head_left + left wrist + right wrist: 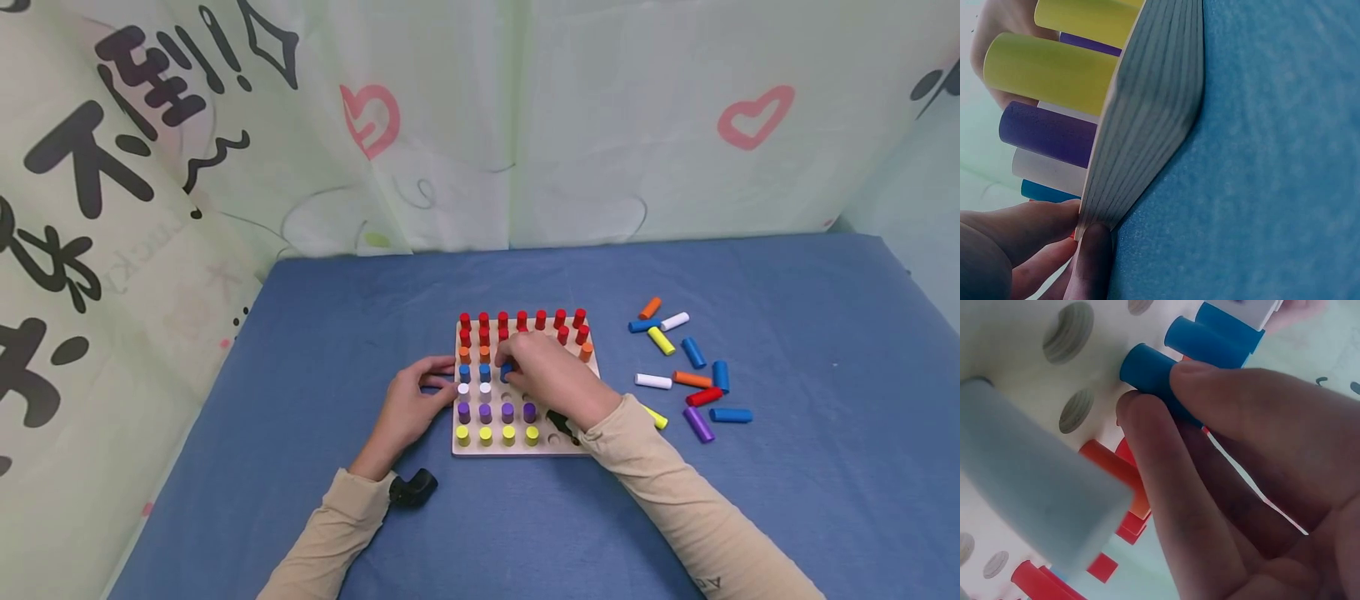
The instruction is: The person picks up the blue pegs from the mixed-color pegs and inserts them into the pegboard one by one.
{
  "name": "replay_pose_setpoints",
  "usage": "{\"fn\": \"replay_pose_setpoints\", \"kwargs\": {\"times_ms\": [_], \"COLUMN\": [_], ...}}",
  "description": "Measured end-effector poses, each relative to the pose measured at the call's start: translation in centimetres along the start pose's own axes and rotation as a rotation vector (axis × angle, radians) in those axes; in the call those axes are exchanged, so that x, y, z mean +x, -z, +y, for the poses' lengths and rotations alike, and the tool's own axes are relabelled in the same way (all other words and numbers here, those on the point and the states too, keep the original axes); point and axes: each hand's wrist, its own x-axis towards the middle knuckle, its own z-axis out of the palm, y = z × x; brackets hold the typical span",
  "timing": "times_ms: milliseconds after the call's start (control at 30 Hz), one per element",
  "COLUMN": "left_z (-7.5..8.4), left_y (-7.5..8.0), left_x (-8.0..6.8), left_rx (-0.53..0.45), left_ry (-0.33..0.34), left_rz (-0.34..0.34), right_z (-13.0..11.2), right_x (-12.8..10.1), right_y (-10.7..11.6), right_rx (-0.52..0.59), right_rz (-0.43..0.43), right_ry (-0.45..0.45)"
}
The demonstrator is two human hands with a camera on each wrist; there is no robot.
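Observation:
A wooden pegboard [555, 450] lies on the blue cloth, with rows of red, orange, blue, white, purple and yellow pegs standing in it. My right hand [551, 371] is over its middle, pinching a blue peg [1150, 370] between thumb and finger. That peg is third from the left in the blue row; I cannot tell whether its lower end is in a hole. Bare holes [1076, 411] show beside it. My left hand [412, 400] touches the board's left edge with thumb and fingertips. The right hand and forearm hide part of the board.
Loose pegs in several colours lie right of the board, among them a purple peg [698, 425], a red peg [704, 397] and a white peg [653, 382]. A black wrist camera [414, 487] sits at the left cuff. A printed curtain [600, 167] hangs behind the table.

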Motion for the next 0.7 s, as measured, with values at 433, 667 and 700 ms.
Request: {"fn": "replay_pose_setpoints", "kwargs": {"times_ms": [433, 667, 700], "left_z": [0.0, -0.1, -0.1], "left_y": [-0.1, -0.1, -0.1], "left_x": [0.1, 0.1, 0.1], "left_rx": [-0.004, -0.002, -0.003], "left_ry": [-0.002, -0.001, 0.004], "left_rz": [-0.001, 0.003, 0.003], "right_z": [0.1, 0.8, 0.9], "right_x": [-0.6, -1.3, -1.4], "right_y": [1.0, 1.6, 1.7], "right_rx": [0.023, -0.003, -0.005], "right_rz": [0.045, 0.077, 0.083], "right_ry": [0.024, 0.027, 0.024]}}
